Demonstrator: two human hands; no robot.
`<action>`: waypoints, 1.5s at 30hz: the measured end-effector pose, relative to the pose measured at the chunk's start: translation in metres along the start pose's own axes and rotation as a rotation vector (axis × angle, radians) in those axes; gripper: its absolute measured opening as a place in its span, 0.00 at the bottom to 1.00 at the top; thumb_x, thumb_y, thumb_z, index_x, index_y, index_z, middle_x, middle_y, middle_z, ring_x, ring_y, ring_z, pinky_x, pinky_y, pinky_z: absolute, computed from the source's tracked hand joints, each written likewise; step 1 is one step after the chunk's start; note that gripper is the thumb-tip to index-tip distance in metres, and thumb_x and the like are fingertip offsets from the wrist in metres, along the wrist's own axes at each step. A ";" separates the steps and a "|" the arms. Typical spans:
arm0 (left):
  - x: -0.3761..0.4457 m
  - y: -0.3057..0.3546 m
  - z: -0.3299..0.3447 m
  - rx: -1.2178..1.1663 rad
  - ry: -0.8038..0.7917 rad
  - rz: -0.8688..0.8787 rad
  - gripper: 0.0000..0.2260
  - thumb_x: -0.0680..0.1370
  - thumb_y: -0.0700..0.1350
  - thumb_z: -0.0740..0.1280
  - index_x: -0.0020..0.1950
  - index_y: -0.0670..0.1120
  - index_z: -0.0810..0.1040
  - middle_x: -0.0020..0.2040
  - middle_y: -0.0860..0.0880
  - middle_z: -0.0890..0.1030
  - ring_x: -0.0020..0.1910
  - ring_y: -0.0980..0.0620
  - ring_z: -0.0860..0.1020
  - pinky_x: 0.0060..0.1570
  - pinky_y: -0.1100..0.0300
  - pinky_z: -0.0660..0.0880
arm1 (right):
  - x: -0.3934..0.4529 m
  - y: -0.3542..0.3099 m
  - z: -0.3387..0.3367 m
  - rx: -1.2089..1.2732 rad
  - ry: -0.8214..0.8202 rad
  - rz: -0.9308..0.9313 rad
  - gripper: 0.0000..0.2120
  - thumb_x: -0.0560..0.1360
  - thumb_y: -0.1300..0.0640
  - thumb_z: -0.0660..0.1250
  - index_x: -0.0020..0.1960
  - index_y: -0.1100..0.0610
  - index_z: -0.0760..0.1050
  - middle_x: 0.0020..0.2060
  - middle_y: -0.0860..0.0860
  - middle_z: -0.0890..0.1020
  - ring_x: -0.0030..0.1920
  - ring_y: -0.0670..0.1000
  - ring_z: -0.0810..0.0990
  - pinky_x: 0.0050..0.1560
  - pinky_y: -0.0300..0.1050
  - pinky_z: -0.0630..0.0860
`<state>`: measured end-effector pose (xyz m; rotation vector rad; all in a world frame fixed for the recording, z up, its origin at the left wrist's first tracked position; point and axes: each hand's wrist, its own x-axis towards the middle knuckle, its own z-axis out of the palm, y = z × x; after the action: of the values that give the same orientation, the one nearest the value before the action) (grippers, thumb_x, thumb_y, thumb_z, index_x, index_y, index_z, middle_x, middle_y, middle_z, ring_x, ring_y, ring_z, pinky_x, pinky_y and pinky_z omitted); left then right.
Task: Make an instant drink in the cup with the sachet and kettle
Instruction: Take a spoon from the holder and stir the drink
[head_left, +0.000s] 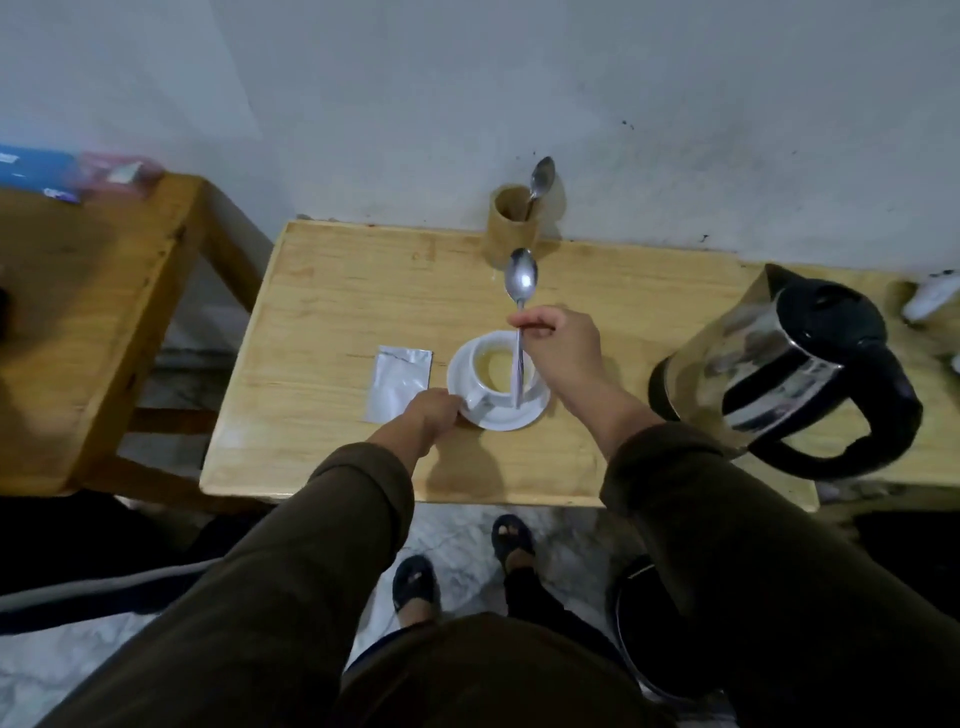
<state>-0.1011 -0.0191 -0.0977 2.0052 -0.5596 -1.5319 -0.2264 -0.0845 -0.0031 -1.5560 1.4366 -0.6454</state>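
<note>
A white cup (485, 395) of pale yellowish drink stands on a white saucer (530, 415) in the middle of the wooden table (332, 312). My left hand (431, 413) grips the cup's handle at its left side. My right hand (561, 353) holds a metal spoon (521, 280) upside down, bowl end up and handle end down in the cup. The silver sachet (397, 382) lies flat just left of the saucer. The steel and black kettle (795, 364) stands at the right of the table, lid shut, handle toward me.
A wooden holder (511, 223) with another spoon (541, 179) stands at the back against the wall. A second wooden table (88, 312) with a blue box (36, 174) is at the left. A dark bin (644, 618) sits on the floor near my feet.
</note>
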 end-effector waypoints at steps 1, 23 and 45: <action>0.000 0.000 -0.001 -0.013 -0.002 0.008 0.17 0.80 0.37 0.58 0.69 0.34 0.69 0.67 0.36 0.74 0.42 0.49 0.79 0.26 0.70 0.73 | -0.006 0.003 0.001 0.028 0.005 0.001 0.13 0.74 0.69 0.61 0.51 0.60 0.82 0.43 0.47 0.81 0.47 0.45 0.78 0.42 0.24 0.73; -0.004 -0.009 -0.007 0.127 0.042 0.008 0.15 0.78 0.42 0.60 0.63 0.41 0.77 0.63 0.39 0.78 0.64 0.39 0.75 0.66 0.47 0.72 | -0.021 0.030 -0.002 -0.422 -0.034 -0.196 0.09 0.80 0.60 0.54 0.50 0.60 0.73 0.33 0.47 0.75 0.36 0.49 0.75 0.37 0.35 0.66; -0.006 -0.013 0.005 -0.019 0.185 -0.033 0.15 0.75 0.42 0.64 0.60 0.47 0.81 0.61 0.42 0.81 0.62 0.41 0.77 0.65 0.47 0.73 | 0.025 0.036 -0.010 -0.428 -0.288 -0.224 0.17 0.80 0.51 0.58 0.50 0.64 0.78 0.43 0.59 0.85 0.46 0.56 0.82 0.50 0.45 0.75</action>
<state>-0.1071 -0.0067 -0.1025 2.1232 -0.4374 -1.3470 -0.2479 -0.1080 -0.0344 -2.0705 1.2419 -0.2282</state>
